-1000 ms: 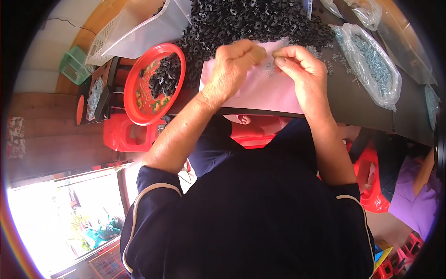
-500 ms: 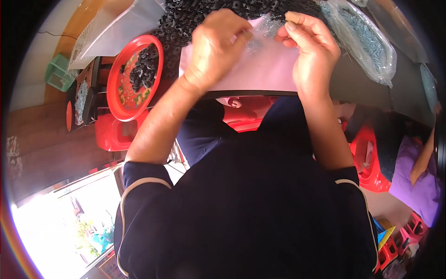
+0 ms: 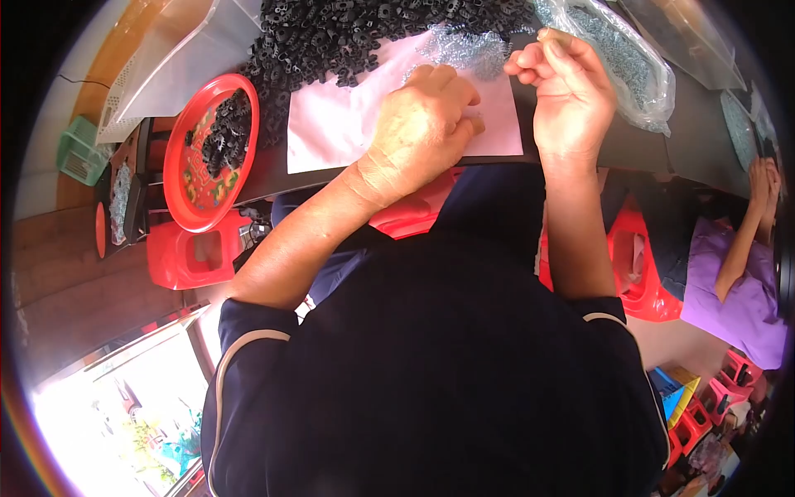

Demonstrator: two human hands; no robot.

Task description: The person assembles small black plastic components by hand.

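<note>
My left hand [image 3: 424,131] is bent low over a pink cloth [image 3: 327,124]. Its fingers are curled downward, and the fingertips and anything in them are mostly hidden. To its right, my right hand [image 3: 573,95] is raised beside the cloth's edge, palm partly turned up. Thumb and index finger press together there; whatever they pinch is too small to name. A loose heap of small silvery, spring-like metal pieces [image 3: 468,51] lies on the far part of the cloth. Beyond and left of it spreads a large pile of black plastic clip-like parts [image 3: 331,41].
A clear bag of silvery pieces [image 3: 617,62] lies at the far right of the dark table [image 3: 633,149]. On the left stand a red round tray [image 3: 175,170] with black parts, a red stool [image 3: 186,257] and a green basket [image 3: 79,149]. Another person's hands [image 3: 763,182] show far right.
My left hand has moved right and nearer to me over the cloth. My right hand has shifted right, away from the silvery heap. The whole view has swung a little.
</note>
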